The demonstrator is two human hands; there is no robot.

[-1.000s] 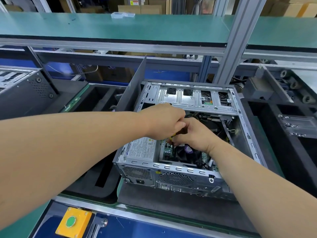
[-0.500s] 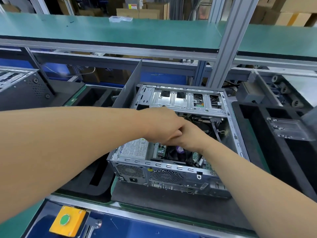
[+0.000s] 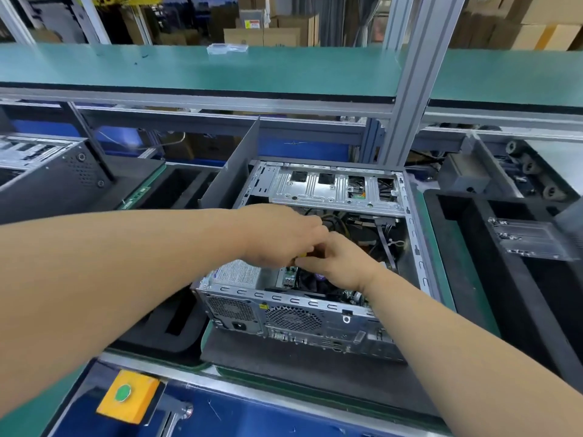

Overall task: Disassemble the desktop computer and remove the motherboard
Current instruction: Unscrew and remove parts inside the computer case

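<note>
Head view: the open computer case (image 3: 315,313) lies on its side on a dark mat on the worktop (image 3: 467,272). Both hands meet inside it, over the fan. The left hand (image 3: 284,238) and the right hand (image 3: 337,263) have fingers curled, pinching a small yellow piece (image 3: 303,255) between them.

Factory assembly line: green-mat shelf (image 3: 189,67) on alu frame (image 3: 410,89), foam trays (image 3: 176,190), stacked cartons (image 3: 262,36) behind.

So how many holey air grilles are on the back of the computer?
2. The power supply grille is at the left, and the rounder fan grille sits just right of it. The right forearm may hide more.
</note>
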